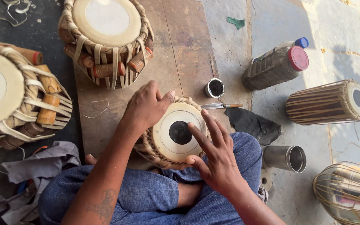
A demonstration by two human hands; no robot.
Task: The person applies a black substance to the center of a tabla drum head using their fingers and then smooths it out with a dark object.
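Small drum (172,135) sits tilted in the person's lap, against the crossed legs. Left hand (146,109) grips the braided rim, fingers curled closed over the edge. Right hand (216,156) is open, fingers (197,134) spread, one tip touching the skin beside the black centre patch (180,132). Risks: pressing hard could smear or crack that patch; a loose left grip lets the drum roll off the knee toward the knife (221,106) and the small black tin (214,88) on the floor.
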